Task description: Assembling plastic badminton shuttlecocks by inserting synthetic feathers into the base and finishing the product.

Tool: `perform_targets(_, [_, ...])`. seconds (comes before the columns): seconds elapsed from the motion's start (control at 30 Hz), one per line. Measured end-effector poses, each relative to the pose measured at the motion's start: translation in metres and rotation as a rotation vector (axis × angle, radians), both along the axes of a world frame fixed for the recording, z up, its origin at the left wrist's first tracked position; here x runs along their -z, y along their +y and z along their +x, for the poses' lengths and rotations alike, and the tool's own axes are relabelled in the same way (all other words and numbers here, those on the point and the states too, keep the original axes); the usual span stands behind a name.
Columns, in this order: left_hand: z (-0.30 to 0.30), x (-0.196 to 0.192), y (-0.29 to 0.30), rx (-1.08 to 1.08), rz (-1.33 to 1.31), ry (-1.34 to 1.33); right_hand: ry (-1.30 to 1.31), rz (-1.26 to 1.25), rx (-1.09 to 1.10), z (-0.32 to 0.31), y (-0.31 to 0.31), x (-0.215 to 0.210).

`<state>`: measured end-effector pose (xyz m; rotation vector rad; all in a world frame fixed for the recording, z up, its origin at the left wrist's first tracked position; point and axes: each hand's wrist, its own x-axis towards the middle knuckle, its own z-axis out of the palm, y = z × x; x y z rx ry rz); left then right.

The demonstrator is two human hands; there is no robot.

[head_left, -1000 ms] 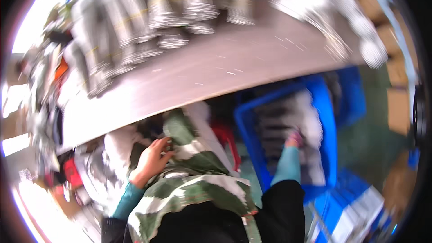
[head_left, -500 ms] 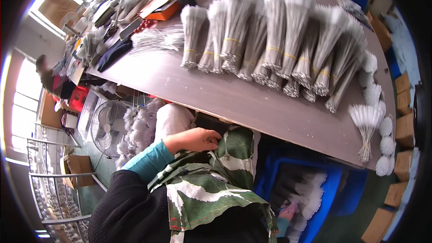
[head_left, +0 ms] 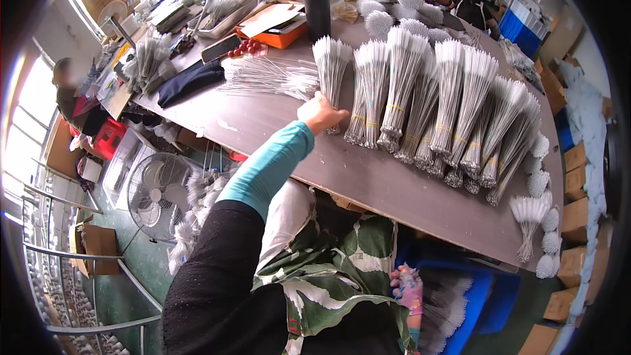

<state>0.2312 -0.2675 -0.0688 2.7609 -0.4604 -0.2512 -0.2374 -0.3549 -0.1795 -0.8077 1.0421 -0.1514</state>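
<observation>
- The camouflage apron [head_left: 368,236] bunches just below the desk edge; wire ends could probably snag it, so bundles are best kept above the cloth.
- The right hand [head_left: 410,289], in a pink glove with bare fingertips, is low beside the bin, fingers bent; I cannot tell whether it holds anything.
- The blue bin [head_left: 478,302] contains white-bristled brushes [head_left: 447,312]; handling these by their stems should spare the bristles.
- The left hand [head_left: 322,115] is at the lower stems of the leftmost brush bundle [head_left: 332,59], on the desk [head_left: 263,118], fingers narrowly bent; whether they close around the wires cannot be told.
- That low spot looks right: a firm, all-round grip on the wire probably keeps the stems level and the white tips uncrushed.
- The row of brush bundles [head_left: 447,92] leans close on the right, several with yellow bands [head_left: 395,108]; a straight, slow pull or set-down likely avoids toppling neighbours.
- The loose wire brushes [head_left: 266,77] lie spread just left of the leftmost brush bundle; the wrist and sleeve are best kept off them.
- The black bottle [head_left: 317,13] stands upright behind, worth avoiding on a long reach.
</observation>
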Motion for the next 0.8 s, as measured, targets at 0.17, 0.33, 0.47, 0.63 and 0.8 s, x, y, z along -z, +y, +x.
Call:
perform_targets(0.17, [0.023, -0.014, -0.007, -0.038, -0.237, 0.126, 0.003, -0.075, -0.048, 0.002, 0.017, 0.008])
perform_targets(0.33, [0.045, -0.095, 0.006, 0.019, -0.772, 0.361, 0.004, -0.048, -0.097, 0.006, 0.011, -0.007])
perform_targets(0.47, [-0.008, -0.116, 0.046, 0.158, -1.039, 0.296, -0.222, -0.190, -0.067, 0.033, 0.009, -0.045])
perform_targets(0.63, [-0.121, -0.057, 0.098, 0.261, -1.317, 0.661, -0.573, -0.313, -0.222, 0.122, 0.008, -0.104])
perform_targets(0.8, [-0.218, 0.067, 0.121, 0.161, -1.268, 0.924, -0.712, -0.185, -0.448, 0.186, 0.030, -0.109])
